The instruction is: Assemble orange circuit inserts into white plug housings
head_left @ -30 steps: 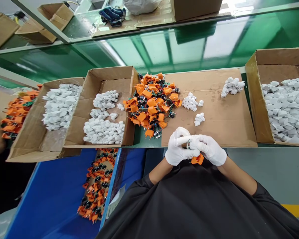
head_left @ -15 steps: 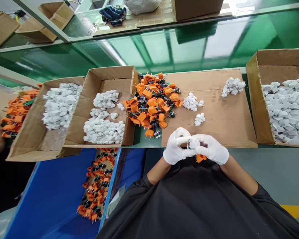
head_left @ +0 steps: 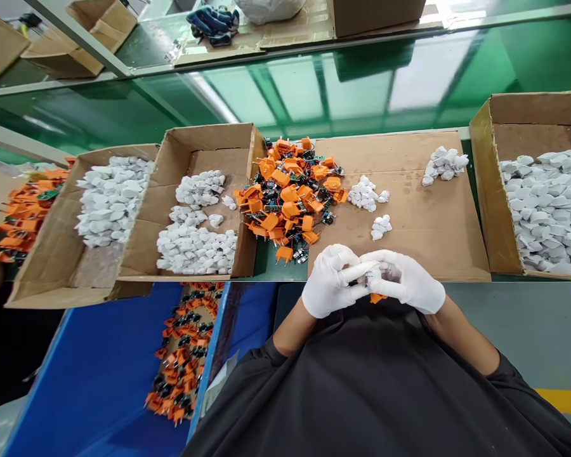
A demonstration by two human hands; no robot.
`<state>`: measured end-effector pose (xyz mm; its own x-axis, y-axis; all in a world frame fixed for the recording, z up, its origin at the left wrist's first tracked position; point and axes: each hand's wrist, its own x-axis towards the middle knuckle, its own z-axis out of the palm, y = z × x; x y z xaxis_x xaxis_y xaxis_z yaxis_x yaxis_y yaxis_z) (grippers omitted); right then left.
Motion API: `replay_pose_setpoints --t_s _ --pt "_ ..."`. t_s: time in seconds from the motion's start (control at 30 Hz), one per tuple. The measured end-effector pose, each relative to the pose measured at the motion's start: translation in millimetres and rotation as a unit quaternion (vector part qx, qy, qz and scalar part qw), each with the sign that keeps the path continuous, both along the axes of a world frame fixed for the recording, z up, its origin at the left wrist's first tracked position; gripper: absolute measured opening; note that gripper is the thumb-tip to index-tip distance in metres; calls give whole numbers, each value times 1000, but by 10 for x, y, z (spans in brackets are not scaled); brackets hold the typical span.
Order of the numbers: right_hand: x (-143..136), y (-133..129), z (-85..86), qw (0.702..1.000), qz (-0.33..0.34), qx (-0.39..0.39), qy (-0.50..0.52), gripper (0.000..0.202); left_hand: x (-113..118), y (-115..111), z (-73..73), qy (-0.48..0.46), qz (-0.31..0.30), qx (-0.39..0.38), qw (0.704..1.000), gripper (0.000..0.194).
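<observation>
One orange plug [head_left: 377, 298], held between left hand [head_left: 330, 285] and right hand [head_left: 405, 282], looks mid-work; a plug heap [head_left: 290, 193] lies untouched.

No legible txt, nos., labels, brands or signs in head-cam view.

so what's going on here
A black-clad person has a white-gloved left grip and right grip around a small orange plastic part, mostly hidden. Beyond, clusters of irregular white pieces lie on a flat brown cardboard sheet, beside a tangled heap of orange plastic plugs and dark circuit parts.
</observation>
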<state>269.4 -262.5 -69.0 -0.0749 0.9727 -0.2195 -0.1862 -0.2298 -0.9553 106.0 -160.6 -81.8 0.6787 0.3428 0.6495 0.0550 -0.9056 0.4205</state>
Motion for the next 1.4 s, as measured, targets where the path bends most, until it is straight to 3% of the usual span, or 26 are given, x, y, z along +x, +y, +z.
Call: replay_pose_setpoints --t_s 0.23,0.33,0.53,0.77,0.87,0.97,1.13,1.23,1.4 --pt "17 -32 -6 995 28 52 -77 54 3 -8 11 21 8 23 999 15" --pt "-2 -53 -9 990 3 50 -133 46 5 -22 6 28 12 24 999 14" --pt "37 -56 50 989 36 63 -128 47 1 -41 -8 25 5 29 999 11" --pt "6 -48 72 978 2 82 -194 34 -4 -69 -64 9 12 30 999 18" --pt "23 -51 53 982 8 74 -171 37 9 -64 -79 -18 8 21 1000 19" --pt "56 -52 29 995 35 53 -80 44 31 -51 -85 -47 -4 11 999 21" --pt "26 -50 -17 999 -29 37 -7 41 42 -25 -98 -52 -35 -14 998 38" --pt "-5 -52 -53 995 -62 57 -50 45 31 -16 -107 -46 -48 -28 997 52" --pt "-18 -50 -74 985 -80 99 -115 46 22 -20 -127 -80 -31 -1 996 30"
